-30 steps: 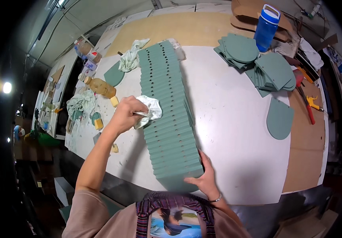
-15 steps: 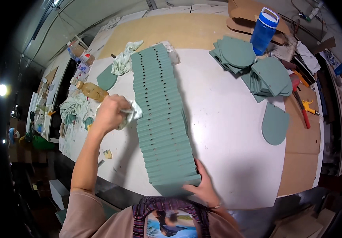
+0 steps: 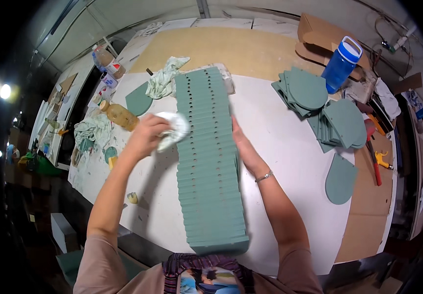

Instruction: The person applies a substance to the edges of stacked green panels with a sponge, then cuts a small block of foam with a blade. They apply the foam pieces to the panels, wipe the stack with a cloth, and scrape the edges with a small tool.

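A long row of overlapping green panels point(image 3: 210, 161), with two lines of small holes along it, runs down the middle of the white table. My left hand point(image 3: 148, 134) grips a pale cloth point(image 3: 173, 128) at the row's left edge; the cloth is smeared by motion. Against the right side of the row lies my right hand point(image 3: 246, 152), its fingers stretched along the panels and partly hidden behind them. Left of the row are a bottle of amber liquid point(image 3: 119, 116), a single green panel point(image 3: 139, 99) and a crumpled rag point(image 3: 165, 81).
Stacks of rounded green panels point(image 3: 305, 89) sit at the far right, near a blue water bottle point(image 3: 341, 66). A lone panel point(image 3: 341, 179) and a red-handled tool point(image 3: 375, 159) lie closer. Another rag point(image 3: 93, 131) and a small sponge-like piece point(image 3: 132, 198) are at left.
My right hand has left the near end of the row and moved farther up its right side. The cloth in my left hand has shifted slightly away from me. The whole view has shifted a little.
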Motion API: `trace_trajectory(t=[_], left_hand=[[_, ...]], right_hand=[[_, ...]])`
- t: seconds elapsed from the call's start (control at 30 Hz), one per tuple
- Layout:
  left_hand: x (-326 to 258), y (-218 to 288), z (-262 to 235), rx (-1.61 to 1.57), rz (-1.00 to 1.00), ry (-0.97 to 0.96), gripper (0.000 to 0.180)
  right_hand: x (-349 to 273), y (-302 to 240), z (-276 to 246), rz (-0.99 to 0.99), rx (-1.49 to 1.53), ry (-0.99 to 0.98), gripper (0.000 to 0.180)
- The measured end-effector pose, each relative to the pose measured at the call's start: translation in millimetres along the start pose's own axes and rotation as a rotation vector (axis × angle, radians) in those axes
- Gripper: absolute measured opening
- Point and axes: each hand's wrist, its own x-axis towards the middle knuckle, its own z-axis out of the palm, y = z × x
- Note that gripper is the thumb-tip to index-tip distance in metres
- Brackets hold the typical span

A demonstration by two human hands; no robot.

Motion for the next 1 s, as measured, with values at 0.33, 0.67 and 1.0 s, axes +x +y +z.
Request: trace_trajectory(t=[0.33, 0.67, 1.0], left_hand=[[74, 34, 57, -0.332, 0.210, 0.012, 0.049], [128, -5, 49, -0.257, 0.168, 0.216, 0.045], [148, -2, 64, -0.135, 0.131, 0.057, 0.032]], right_hand=[[4, 5, 6, 0.005, -0.023, -0.025, 0.075], [9, 9, 11, -0.021, -0.062, -0.046, 0.071], [8, 4, 13, -0.014, -0.104, -0.031, 0.070]])
